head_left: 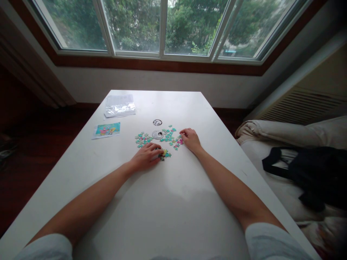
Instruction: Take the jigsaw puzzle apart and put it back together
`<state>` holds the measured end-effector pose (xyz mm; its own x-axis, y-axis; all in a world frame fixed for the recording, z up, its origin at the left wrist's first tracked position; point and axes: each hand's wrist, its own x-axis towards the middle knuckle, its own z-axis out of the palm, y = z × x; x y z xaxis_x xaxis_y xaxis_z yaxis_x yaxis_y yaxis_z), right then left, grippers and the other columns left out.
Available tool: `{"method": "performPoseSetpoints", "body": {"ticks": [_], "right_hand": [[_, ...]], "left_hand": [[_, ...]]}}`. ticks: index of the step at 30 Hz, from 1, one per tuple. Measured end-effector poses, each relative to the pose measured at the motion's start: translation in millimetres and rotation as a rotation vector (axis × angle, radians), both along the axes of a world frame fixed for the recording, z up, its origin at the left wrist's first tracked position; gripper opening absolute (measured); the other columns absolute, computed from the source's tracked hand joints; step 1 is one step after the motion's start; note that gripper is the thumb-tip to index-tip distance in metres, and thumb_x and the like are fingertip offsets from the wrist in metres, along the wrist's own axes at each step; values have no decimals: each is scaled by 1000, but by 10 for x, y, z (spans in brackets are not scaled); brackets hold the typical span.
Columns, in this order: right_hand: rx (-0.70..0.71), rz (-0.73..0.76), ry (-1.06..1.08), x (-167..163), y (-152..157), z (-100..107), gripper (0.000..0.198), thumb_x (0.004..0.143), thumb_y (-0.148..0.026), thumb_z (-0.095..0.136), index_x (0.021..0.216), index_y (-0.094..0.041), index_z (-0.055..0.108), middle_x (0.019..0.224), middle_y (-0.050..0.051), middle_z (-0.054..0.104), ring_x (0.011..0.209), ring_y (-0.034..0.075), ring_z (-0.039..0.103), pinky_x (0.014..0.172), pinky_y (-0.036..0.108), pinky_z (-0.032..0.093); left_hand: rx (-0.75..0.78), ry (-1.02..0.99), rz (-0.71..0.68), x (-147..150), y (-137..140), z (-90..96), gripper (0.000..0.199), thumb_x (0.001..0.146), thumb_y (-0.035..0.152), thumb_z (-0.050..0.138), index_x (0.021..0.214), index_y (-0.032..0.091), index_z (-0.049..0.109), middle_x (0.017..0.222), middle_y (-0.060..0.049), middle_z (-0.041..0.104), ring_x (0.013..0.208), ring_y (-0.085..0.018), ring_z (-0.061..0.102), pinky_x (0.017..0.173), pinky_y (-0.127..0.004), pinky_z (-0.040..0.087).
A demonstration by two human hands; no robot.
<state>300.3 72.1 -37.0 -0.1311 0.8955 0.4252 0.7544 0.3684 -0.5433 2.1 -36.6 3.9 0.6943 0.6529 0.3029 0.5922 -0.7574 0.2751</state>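
Observation:
Small jigsaw puzzle pieces [168,135], mostly turquoise with some pink and yellow, lie in loose groups around the middle of the white table [168,202]. My left hand [146,157] rests at the near group, its fingers apart and touching yellow and turquoise pieces [166,154]. At the right edge of the spread, my right hand [191,139] has its fingers bent together beside pink pieces [179,142]. Whatever may be between those fingertips is too small to make out. Another turquoise group [143,139] lies beyond my left hand.
Two round, grey-and-white printed marks [157,122] show on the tabletop among and behind the pieces. To the left lies a colourful picture card [107,129], with a clear plastic bag [119,105] behind it. Dark clothing [311,173] lies on a pale sofa [260,151] at the right.

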Motion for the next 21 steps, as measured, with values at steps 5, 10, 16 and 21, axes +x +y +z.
{"method": "performPoseSetpoints", "body": {"ticks": [5,10,16,21], "right_hand": [[-6,31,-18,-69,-42,8,19,87,-15,57,92,-22,74,99,8,69,98,26,59,95,41,46],[-6,52,-37,-70,-67,31,18,88,-15,58,93,-23,74,99,8,69,98,26,58,94,42,46],[13,76,-60,-87,-76,16,17,89,-15,59,93,-24,74,101,8,69,100,27,58,94,42,45],[25,94,-77,-96,-85,20,18,90,-15,59,93,-23,74,102,8,69,101,27,58,96,42,45]], "left_hand": [[7,4,36,45,-19,-15,32,97,27,57,128,27,64,129,-8,63,118,-27,56,107,-47,47],[6,-11,43,55,-17,-26,33,95,26,58,128,28,65,128,-8,63,119,-27,56,107,-47,47],[-5,-28,41,42,-2,-45,33,95,25,58,127,28,66,128,-8,64,119,-26,57,107,-46,48],[-11,-30,61,41,-1,-53,32,94,22,59,125,26,67,127,-8,64,119,-26,56,108,-46,47]]}}
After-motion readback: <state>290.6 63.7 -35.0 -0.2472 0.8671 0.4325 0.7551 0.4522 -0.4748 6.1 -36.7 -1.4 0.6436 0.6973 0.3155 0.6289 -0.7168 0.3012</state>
